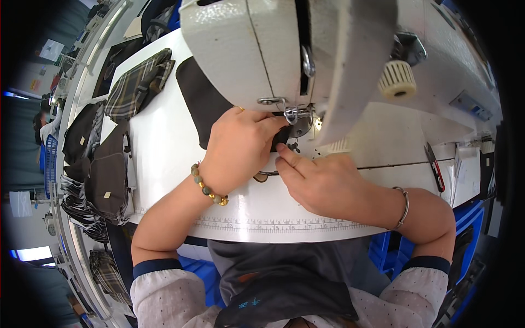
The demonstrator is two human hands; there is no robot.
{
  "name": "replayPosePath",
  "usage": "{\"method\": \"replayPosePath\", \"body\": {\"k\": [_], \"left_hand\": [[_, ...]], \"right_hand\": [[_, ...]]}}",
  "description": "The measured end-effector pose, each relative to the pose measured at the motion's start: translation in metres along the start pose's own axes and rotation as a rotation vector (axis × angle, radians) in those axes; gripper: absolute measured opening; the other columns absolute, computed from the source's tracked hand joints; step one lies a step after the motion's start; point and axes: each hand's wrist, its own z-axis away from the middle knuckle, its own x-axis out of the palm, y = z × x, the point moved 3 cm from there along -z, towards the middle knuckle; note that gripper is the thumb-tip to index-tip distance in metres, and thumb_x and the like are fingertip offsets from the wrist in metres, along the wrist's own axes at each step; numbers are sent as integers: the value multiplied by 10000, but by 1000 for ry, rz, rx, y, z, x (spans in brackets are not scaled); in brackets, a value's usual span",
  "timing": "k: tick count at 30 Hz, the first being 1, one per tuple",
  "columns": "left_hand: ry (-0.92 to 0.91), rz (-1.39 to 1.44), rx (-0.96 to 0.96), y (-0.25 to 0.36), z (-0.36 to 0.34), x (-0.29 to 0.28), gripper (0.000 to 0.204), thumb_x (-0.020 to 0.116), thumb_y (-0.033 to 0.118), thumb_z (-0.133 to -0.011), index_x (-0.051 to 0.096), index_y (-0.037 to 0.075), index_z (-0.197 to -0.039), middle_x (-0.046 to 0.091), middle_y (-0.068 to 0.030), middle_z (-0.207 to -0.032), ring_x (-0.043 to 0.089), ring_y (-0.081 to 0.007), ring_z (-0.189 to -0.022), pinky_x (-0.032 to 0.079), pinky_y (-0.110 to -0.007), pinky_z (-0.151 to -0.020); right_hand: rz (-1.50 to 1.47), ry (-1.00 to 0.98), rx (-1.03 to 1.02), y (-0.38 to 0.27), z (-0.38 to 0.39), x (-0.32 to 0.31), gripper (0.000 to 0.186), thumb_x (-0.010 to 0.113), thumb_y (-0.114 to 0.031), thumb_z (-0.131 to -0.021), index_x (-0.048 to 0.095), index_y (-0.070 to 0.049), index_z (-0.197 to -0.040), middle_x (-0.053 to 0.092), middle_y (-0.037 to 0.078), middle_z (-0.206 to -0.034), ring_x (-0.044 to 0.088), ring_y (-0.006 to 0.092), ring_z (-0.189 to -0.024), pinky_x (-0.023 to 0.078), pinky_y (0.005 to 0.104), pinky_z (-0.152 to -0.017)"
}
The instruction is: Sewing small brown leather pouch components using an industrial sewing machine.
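Sewing machine (246,49) fills the top, nearest the camera. Dark cloth (202,101) lies on the table (219,232), running under the left hand (240,139) to the presser foot (298,116). The left fingers are bent close together on it (pinching or just pressing, I cannot tell). The right hand (320,183) has its fingertips narrowly spaced at the cloth's near edge; their grip is unclear. Snips (435,167) lie at right, plaid cloth (136,85) at left.

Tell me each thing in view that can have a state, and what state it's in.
Dark fabric: visible part mostly flat
Left hand: on the dark fabric, fingers bent
Right hand: fingertips close to the fabric's near edge
Plaid cloth: folded
Dark pieces: stacked
Snips: lying down, blades too small to judge
Sewing machine: needle position unclear
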Motion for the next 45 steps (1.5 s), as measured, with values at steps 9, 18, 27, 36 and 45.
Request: {"method": "replayPosePath", "body": {"k": [9,18,27,36,45], "left_hand": [[148,201,-45,-13,-5,7,126,826,103,-758,717,41,-774,574,-79,-610,525,-259,-499,419,-359,-487],[231,36,26,-15,2,13,96,793,184,-782,758,124,-847,739,-19,-801,677,-207,-618,527,-319,-521],[277,-134,201,0,6,9,250,747,90,-697,757,119,-945,579,28,-817,612,-184,-657,501,-309,-518],[-20,106,14,13,15,-4,418,714,-20,-665,752,30,-1078,609,-65,-909,618,-257,-849,508,-345,-700],[37,-161,71,22,17,-2,314,687,89,-761,729,59,-1071,569,-24,-936,611,-194,-850,539,-304,-633]], "right_hand": [[-17,15,2,0,1,0,257,643,-120,-756,681,19,-969,715,233,-1145,676,152,-588,531,290,-475],[-18,5,6,-1,-1,2,256,640,-121,-761,680,22,-970,719,229,-1120,677,156,-596,534,293,-478],[-2,34,-5,-1,-1,0,264,640,-122,-769,682,30,-981,728,196,-1033,674,160,-594,531,297,-477],[10,25,-16,-2,1,3,270,637,-124,-784,682,35,-998,727,197,-1030,664,161,-561,526,297,-467],[-4,27,0,-1,0,2,262,633,-115,-783,681,37,-991,716,146,-954,651,159,-556,521,298,-464]]}}
